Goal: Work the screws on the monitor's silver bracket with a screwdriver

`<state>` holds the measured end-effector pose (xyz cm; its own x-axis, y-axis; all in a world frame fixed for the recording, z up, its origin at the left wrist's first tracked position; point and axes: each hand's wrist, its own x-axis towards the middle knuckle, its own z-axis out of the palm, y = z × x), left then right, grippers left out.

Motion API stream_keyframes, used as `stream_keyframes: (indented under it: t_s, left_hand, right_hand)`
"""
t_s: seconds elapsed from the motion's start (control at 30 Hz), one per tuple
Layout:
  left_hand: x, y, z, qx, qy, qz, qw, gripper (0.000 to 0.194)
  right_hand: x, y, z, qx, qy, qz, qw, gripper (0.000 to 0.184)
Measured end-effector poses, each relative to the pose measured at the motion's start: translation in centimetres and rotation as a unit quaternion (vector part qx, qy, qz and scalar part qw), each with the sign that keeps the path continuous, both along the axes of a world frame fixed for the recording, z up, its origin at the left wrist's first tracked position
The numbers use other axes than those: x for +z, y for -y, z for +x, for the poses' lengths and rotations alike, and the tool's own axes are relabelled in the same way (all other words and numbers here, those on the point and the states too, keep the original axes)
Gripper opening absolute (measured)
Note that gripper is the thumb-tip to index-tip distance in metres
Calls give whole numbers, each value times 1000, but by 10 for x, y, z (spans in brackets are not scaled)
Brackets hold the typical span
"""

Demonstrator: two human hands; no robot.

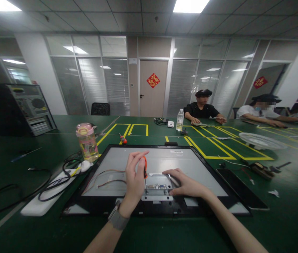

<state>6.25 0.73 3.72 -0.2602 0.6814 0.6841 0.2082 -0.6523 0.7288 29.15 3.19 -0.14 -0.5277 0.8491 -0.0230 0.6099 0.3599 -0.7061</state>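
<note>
A flat display panel (199, 163) with a grey metal back and black frame lies face down before me. My left hand (134, 179) is closed around a screwdriver (145, 168) with an orange and black handle. Its shaft points down at the left side of a metal bracket (155, 198) with video ports, low on the panel's back. My right hand (186, 183) grips the bracket's right side, thumb near the lower edge and fingers over the upper corner. Thin wires (109, 182) run across the panel to the left, passing behind my left hand.
Left of the panel are a white power strip (47, 196) with black cables, a pink-lidded bottle (88, 146) and a computer case (19, 109). A phone (241, 188) lies close on the right. Beyond stand a water bottle (180, 120) and a white round part (262, 140); co-workers sit there.
</note>
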Motion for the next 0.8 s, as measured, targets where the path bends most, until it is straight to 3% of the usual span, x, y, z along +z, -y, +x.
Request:
stream_keyframes:
  t_s: [0.1, 0.3, 0.5, 0.7, 0.8]
  left_hand:
    - [-1, 0, -1, -29, -14, 4, 999, 30]
    - [-2, -3, 1, 50, -25, 17, 998, 16]
    - [-4, -2, -2, -36, -2, -14, 999, 31]
    - [-2, -1, 1, 39, -31, 29, 998, 9]
    - [-2, -1, 0, 36, -16, 27, 999, 20]
  right_hand:
    - [1, 1, -1, 0, 1, -4, 1000, 74]
    - [-1, 0, -1, -4, 2, 2, 1000, 75]
    - [-2, 0, 0, -1, -1, -1, 1000, 74]
    - [-1, 0, 0, -1, -1, 0, 1000, 74]
    - [-2, -1, 0, 1, -2, 0, 1000, 75]
